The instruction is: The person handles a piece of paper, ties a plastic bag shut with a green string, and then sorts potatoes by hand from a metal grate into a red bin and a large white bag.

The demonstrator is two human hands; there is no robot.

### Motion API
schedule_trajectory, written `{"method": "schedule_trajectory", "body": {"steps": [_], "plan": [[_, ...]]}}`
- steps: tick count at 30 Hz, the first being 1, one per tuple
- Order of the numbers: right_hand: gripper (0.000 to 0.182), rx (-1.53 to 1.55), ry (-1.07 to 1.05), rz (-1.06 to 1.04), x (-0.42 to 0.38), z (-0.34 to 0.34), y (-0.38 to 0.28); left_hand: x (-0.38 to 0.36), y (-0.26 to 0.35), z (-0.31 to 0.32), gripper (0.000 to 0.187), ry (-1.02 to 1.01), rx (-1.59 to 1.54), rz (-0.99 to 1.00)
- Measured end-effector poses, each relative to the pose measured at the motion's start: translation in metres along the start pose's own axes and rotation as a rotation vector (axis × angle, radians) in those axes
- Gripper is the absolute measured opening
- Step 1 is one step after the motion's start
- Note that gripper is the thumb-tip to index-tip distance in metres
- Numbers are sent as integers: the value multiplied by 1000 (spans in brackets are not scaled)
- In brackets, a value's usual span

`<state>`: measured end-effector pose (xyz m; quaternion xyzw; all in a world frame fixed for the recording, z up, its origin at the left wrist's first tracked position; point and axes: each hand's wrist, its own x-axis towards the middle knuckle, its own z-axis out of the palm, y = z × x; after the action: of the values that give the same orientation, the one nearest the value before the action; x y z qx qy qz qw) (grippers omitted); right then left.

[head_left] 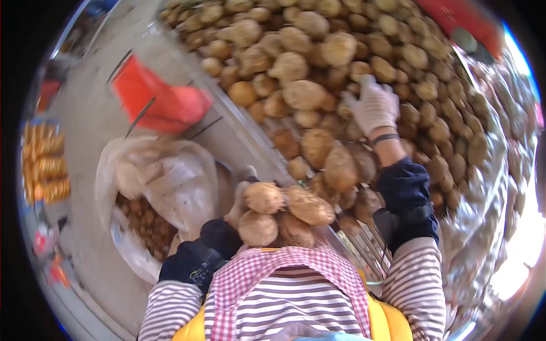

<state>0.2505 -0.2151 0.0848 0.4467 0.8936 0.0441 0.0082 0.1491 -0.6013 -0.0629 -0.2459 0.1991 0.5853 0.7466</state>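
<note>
My left hand (238, 206), in a pale glove, holds several large round brown tubers (257, 227) that look like taro, cradled against the checked apron. Its fingers are partly hidden behind them. Stretched forward over the big heap of tubers (339, 48), my right hand (375, 108) wears a white glove and a dark wristband. The thumb and forefinger are apart, above small tubers on the heap, and I see nothing held between them. Larger, elongated tubers (340, 167) lie just below that hand.
The heap rests on a slatted metal rack with a raised metal edge (244, 128). To the left stand an open white sack (193, 170) with small tubers inside and a red bag (156, 96) on the concrete floor. Clear plastic sheeting (483, 221) lines the right side.
</note>
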Motion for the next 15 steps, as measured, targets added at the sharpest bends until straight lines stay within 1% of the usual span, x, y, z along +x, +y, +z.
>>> {"method": "schedule_trajectory", "body": {"steps": [1, 2, 3, 4, 5, 6, 7, 8, 9, 10, 11, 12, 14, 15], "plan": [[49, 50, 5, 25, 6, 5, 2, 11, -7, -19, 93, -131, -30, -30], [47, 112, -18, 68, 8, 2, 2, -34, -12, 19, 71, -62, -76, 94], [47, 162, 6, 42, 7, 1, 2, -38, -16, 13, 73, -136, -153, 104], [44, 282, 174, -58, 3, 4, 4, -41, -19, 8, 74, -211, -232, 107], [42, 576, 166, 13, -7, -1, 3, -44, -23, 2, 76, -286, -309, 105], [37, 700, 222, 3, -18, -7, -4, -61, -23, 49, 76, -461, -302, 103], [34, 898, 118, -15, -20, 7, 9, -73, -22, 40, 76, -470, -315, 149], [31, 1243, 1, -46, -41, -17, -26, -82, -22, 30, 75, -468, -281, 229], [30, 1276, -113, -110, -52, -24, -39, -86, -26, 32, 74, -443, -240, 304], [28, 1284, -218, -181, -67, -34, -70, -104, -22, 18, 74, -452, -254, 330], [27, 1378, -324, -195, -87, -42, -116, -129, -17, -4, 84, -242, -130, 436], [25, 1479, -433, -209, -105, -44, -156, -141, -18, -32, 82, -126, -137, 564], [24, 1452, -603, -400, -133, -29, -226, -165, -21, -89, 79, 143, -111, 805], [30, 1428, -598, -451, -153, -22, -267, -160, -31, -176, 65, -131, -372, 796]]}}
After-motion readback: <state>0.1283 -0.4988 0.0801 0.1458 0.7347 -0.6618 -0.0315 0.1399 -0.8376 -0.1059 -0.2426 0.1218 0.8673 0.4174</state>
